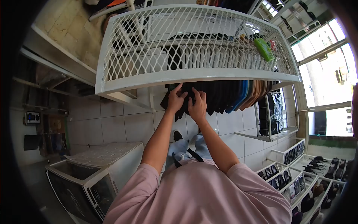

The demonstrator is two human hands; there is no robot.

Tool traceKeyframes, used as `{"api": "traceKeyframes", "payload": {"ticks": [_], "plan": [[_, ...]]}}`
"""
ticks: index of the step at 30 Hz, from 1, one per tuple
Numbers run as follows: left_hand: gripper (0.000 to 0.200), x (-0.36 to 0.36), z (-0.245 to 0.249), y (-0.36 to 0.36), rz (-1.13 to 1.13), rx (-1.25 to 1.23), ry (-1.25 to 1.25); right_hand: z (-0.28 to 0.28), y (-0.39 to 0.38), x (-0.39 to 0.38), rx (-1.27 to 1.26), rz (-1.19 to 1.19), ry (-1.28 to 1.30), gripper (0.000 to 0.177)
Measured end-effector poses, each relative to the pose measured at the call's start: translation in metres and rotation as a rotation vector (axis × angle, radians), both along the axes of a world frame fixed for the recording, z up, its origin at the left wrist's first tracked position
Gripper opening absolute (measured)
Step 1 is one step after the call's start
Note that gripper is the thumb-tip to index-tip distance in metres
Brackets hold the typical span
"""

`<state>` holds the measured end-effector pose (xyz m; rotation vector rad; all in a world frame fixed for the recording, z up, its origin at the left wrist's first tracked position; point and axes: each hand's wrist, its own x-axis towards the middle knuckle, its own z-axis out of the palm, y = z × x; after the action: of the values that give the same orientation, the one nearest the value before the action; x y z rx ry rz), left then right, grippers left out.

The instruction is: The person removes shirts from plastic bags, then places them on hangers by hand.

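A close row of flat black hanging pieces [216, 93] lies under the front edge of a white mesh rack [197, 74]. Their exact kind is hard to make out. My left hand [176, 100] is at the left end of the row, its thumb and fingers around the edge of a black piece. Just to its right, my right hand [197, 103] touches the black pieces with index finger and thumb apart. Farther right the row turns to blue [238, 98] and then brown pieces [257, 95]. Some fingertips disappear against the dark material.
Seen through the mesh are more hanging pieces with pale upper parts. A bright green object [264, 49] rests on the rack at right. A white-topped cabinet [106, 153] stands lower left. Footwear racks [294, 179] fill the lower right, near bright windows [324, 78]. The floor is tiled [134, 127].
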<state>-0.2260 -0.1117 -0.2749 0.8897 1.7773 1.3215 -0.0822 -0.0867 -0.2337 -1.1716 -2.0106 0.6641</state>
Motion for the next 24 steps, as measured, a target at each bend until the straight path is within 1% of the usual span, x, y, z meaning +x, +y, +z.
{"api": "traceKeyframes", "payload": {"ticks": [2,3,6,9,10,12,13,15,16,17,19,22,23,24], "plan": [[0.067,0.005,-0.004,0.004,0.019,0.043,-0.065,-0.002,0.003,0.007,-0.036,0.002,-0.013,0.049],[0.067,0.005,0.002,0.003,0.033,0.062,-0.096,0.002,0.003,0.01,-0.051,0.033,-0.019,0.049],[0.063,0.003,0.027,-0.008,0.022,0.049,0.066,0.02,-0.004,0.019,-0.098,0.104,0.006,0.047],[0.056,0.014,0.04,-0.029,0.158,0.128,0.647,0.052,-0.017,0.035,-0.127,0.095,0.123,0.042],[0.053,0.024,0.055,-0.037,0.181,0.126,0.596,0.065,-0.019,0.044,-0.12,0.087,0.175,0.041],[0.046,0.052,0.106,-0.054,0.218,0.118,0.488,0.098,-0.019,0.065,-0.087,0.045,0.231,0.038],[0.044,0.059,0.122,-0.059,0.163,0.164,0.507,0.111,-0.012,0.076,0.054,0.01,0.201,0.035],[0.04,0.073,0.154,-0.062,0.051,0.261,0.544,0.145,0.009,0.099,0.194,-0.068,0.195,0.034],[0.032,0.081,0.174,-0.059,0.028,0.297,0.555,0.164,0.024,0.108,0.33,-0.113,0.174,0.033],[0.03,0.084,0.193,-0.054,-0.018,0.341,0.573,0.18,0.042,0.118,0.469,-0.164,0.15,0.033],[0.028,0.091,0.227,-0.039,-0.115,0.438,0.607,0.204,0.085,0.134,0.552,-0.242,0.177,0.035],[0.027,0.099,0.262,-0.008,-0.183,0.559,0.659,0.243,0.147,0.149,0.646,-0.315,0.006,0.041],[0.028,0.103,0.272,0.003,-0.201,0.588,0.675,0.244,0.169,0.155,0.621,-0.29,-0.084,0.051],[0.026,0.107,0.281,0.015,-0.222,0.596,0.675,0.243,0.187,0.157,0.61,-0.299,-0.129,0.054]]}}
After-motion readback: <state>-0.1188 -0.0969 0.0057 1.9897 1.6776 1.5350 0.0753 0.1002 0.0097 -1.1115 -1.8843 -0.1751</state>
